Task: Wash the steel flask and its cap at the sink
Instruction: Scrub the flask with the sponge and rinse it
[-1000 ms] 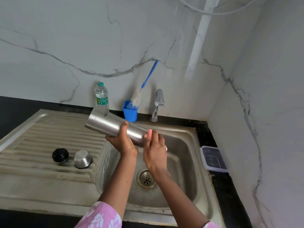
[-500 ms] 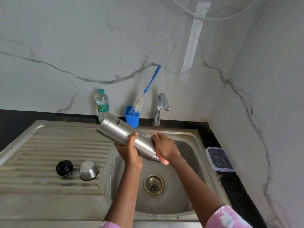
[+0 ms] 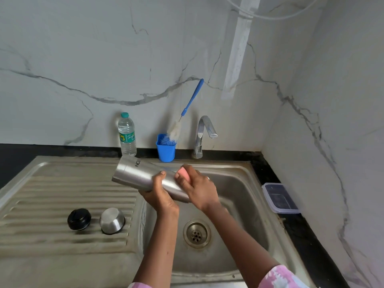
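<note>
Head cam: left hand (image 3: 160, 196) has its grip curled round the steel flask (image 3: 135, 173), held tilted over the sink (image 3: 239, 183), probably so suds drip into the basin. The right hand (image 3: 197, 188) pinches a pink sponge (image 3: 184, 173) against its side. Over on the drainboard (image 3: 52, 194), the steel cap (image 3: 112, 220) and black stopper (image 3: 79, 218) sit well apart from it, guessing they're waiting their turn.

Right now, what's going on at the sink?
A person has the steel flask tilted over the sink basin. The left grip holds its body, and the right grip presses a pink sponge against it. The black stopper and steel cap sit on the draining board, untouched. No water shows at the tap.
</note>
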